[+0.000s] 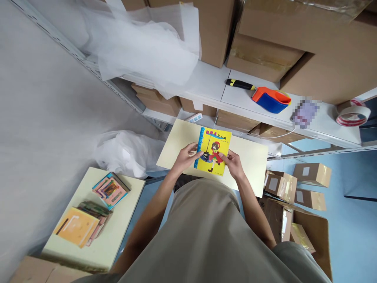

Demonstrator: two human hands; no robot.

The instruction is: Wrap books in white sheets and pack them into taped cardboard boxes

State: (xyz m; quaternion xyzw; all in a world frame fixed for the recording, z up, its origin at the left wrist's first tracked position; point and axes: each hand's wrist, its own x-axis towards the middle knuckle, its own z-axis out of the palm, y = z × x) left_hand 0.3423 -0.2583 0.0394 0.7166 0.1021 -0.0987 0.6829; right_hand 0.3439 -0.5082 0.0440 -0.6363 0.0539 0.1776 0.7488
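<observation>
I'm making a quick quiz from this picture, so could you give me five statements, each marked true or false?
1. The left hand and right hand hold the yellow book. True.
2. The yellow book is open. False: it is closed, front cover showing.
3. The tape dispenser lies on the shelf. True.
4. The tape roll is left of the tape dispenser. False: it is to the right.
5. Books lie on the side table. True.
</observation>
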